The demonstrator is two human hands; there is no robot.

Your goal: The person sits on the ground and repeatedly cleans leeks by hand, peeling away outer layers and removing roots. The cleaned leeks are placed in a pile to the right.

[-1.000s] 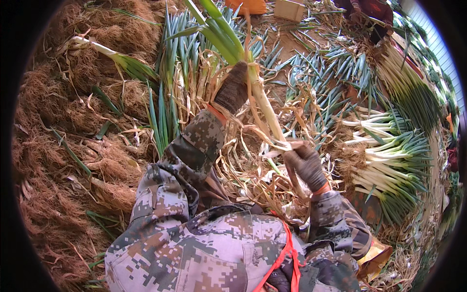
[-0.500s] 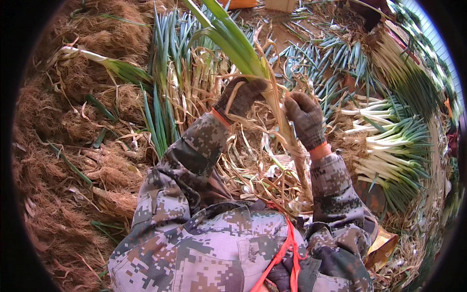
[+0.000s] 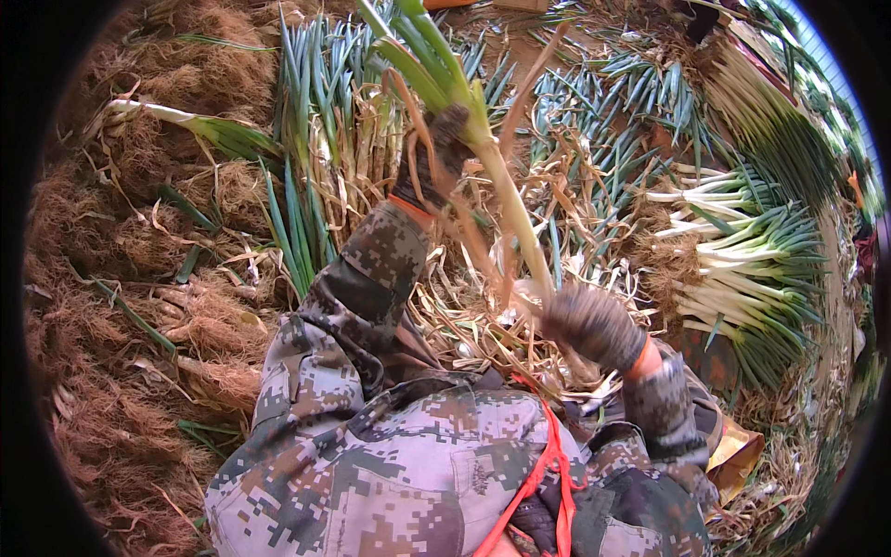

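A large green onion (image 3: 509, 200) slants across the middle, its green leaves at the top and its pale stalk running down to the right. My left hand (image 3: 440, 153), in a brown glove, is closed around it where the leaves meet the stalk. Strips of dry brown outer leaf (image 3: 506, 265) hang from it beside the stalk. My right hand (image 3: 594, 325), gloved too and blurred by motion, is closed at the lower end of the stalk. The root end is hidden behind that hand.
Rooted, unpeeled green onions (image 3: 139, 371) are heaped on the left, with more standing upright (image 3: 325, 139) behind my left hand. Peeled white-stalked green onions (image 3: 742, 251) lie at the right. Dry peelings (image 3: 473, 325) litter the ground before me.
My right hand has moved down along the stalk and the dry leaf covering has come away, baring pale stalk. The left hand has risen slightly, with the onion in it.
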